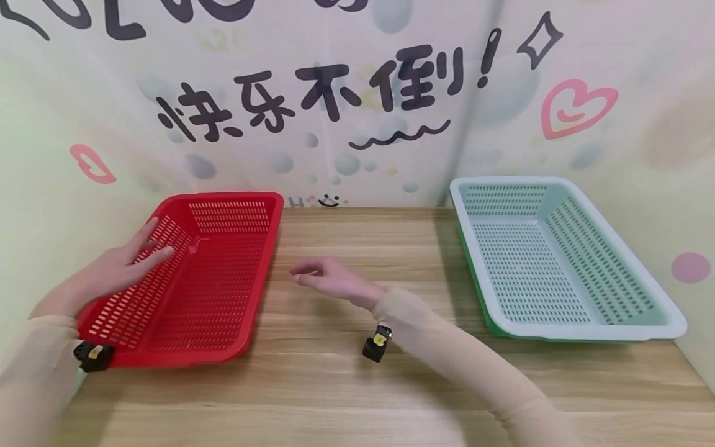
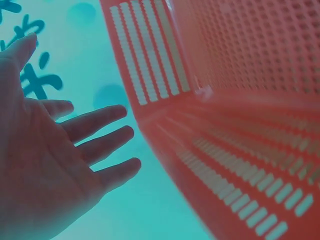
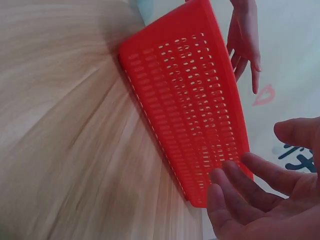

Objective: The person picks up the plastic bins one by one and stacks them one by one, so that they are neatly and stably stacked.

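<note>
A red plastic basket (image 1: 212, 292) with slotted walls stands at the left of the wooden table. Over its left side is my left hand (image 1: 120, 270), fingers spread and nothing in them; the left wrist view shows this hand (image 2: 60, 145) beside the basket's rim (image 2: 165, 165). My right hand (image 1: 335, 282) hovers just right of the same basket, fingers loosely bent and holding nothing. In the right wrist view its fingers (image 3: 255, 195) overlap the basket's outer wall (image 3: 185, 105). No objects show inside the red basket.
A pale green basket (image 1: 530, 267) with a white-looking rim stands at the right of the table (image 1: 357, 385). Behind the table hangs a printed cloth (image 1: 335, 161) with dark characters and hearts. Each wrist carries a small black camera (image 1: 375, 344).
</note>
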Action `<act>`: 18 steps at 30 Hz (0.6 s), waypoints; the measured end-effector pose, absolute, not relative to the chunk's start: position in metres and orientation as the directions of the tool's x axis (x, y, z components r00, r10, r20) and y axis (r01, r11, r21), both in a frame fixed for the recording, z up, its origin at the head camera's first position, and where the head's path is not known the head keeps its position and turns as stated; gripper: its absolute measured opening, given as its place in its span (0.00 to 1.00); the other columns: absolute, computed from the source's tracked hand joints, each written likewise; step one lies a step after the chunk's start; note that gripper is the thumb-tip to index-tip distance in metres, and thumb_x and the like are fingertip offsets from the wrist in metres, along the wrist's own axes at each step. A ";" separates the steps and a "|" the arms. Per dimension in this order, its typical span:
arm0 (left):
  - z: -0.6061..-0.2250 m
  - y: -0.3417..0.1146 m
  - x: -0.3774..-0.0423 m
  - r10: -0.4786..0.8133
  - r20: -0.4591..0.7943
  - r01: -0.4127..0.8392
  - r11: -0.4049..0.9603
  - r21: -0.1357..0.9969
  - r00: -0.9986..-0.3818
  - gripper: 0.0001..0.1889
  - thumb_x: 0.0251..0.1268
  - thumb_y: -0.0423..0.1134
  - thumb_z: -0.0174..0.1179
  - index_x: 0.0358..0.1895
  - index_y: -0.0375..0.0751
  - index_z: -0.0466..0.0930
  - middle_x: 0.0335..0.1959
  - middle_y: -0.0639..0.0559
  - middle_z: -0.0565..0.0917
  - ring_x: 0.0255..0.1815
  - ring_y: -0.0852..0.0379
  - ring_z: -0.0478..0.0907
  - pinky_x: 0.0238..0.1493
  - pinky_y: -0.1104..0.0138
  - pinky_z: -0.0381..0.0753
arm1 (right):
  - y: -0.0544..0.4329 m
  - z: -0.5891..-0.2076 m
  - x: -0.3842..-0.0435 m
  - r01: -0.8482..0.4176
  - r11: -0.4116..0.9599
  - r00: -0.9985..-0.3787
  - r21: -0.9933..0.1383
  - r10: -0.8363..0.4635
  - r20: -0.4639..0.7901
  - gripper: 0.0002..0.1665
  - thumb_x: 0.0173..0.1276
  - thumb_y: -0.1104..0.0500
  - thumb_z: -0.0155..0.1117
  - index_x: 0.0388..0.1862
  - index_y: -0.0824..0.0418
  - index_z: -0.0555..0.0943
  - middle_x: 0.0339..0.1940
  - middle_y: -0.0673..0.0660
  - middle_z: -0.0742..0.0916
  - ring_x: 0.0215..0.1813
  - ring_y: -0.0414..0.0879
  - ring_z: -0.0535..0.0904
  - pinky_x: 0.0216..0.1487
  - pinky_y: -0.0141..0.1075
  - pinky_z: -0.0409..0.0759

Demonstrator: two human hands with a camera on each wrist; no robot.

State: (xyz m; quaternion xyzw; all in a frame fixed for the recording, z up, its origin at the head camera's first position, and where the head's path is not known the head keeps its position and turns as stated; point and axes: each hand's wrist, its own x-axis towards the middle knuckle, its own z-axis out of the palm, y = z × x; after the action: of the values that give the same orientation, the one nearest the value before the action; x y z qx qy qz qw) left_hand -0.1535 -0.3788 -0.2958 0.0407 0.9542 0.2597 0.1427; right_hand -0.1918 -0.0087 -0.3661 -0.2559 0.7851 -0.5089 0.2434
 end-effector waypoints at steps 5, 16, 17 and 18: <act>-0.301 -0.397 -0.149 0.128 -0.238 0.004 0.887 0.462 -0.963 0.48 0.72 0.58 0.46 0.75 0.42 0.21 0.63 0.21 0.60 0.51 0.28 0.70 0.41 0.45 0.81 | -0.027 -0.370 -0.190 -0.213 0.313 -0.761 -0.926 -0.648 -0.044 0.22 0.73 0.56 0.57 0.62 0.65 0.76 0.55 0.57 0.83 0.55 0.46 0.78 0.51 0.31 0.76; -0.308 -0.427 -0.141 0.032 -0.291 -0.092 0.911 0.401 -0.956 0.47 0.73 0.60 0.38 0.72 0.33 0.18 0.64 0.12 0.47 0.58 0.15 0.53 0.46 0.28 0.66 | -0.056 -0.364 -0.184 -0.260 0.257 -0.772 -0.931 -0.634 0.041 0.28 0.72 0.60 0.58 0.68 0.65 0.67 0.45 0.55 0.82 0.46 0.41 0.80 0.41 0.29 0.79; -0.310 -0.429 -0.141 0.027 -0.296 -0.101 0.908 0.406 -0.955 0.47 0.73 0.60 0.38 0.71 0.33 0.18 0.63 0.12 0.47 0.57 0.15 0.54 0.46 0.28 0.67 | -0.058 -0.364 -0.184 -0.262 0.254 -0.773 -0.931 -0.633 0.044 0.28 0.72 0.60 0.58 0.68 0.64 0.66 0.44 0.54 0.82 0.45 0.41 0.80 0.41 0.29 0.79; -0.311 -0.430 -0.140 0.020 -0.305 -0.113 0.905 0.410 -0.952 0.47 0.73 0.60 0.38 0.71 0.33 0.17 0.63 0.12 0.46 0.57 0.15 0.54 0.45 0.29 0.67 | -0.060 -0.364 -0.183 -0.266 0.256 -0.774 -0.929 -0.632 0.047 0.28 0.72 0.60 0.59 0.68 0.64 0.66 0.43 0.53 0.81 0.44 0.40 0.79 0.41 0.28 0.79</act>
State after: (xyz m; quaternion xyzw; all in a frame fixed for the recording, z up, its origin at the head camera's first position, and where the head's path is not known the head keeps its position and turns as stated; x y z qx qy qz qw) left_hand -0.1400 -0.4305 -0.3110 -0.0242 0.9639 0.2164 0.1530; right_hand -0.1835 -0.0599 -0.3636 -0.2899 0.7740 -0.5365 0.1705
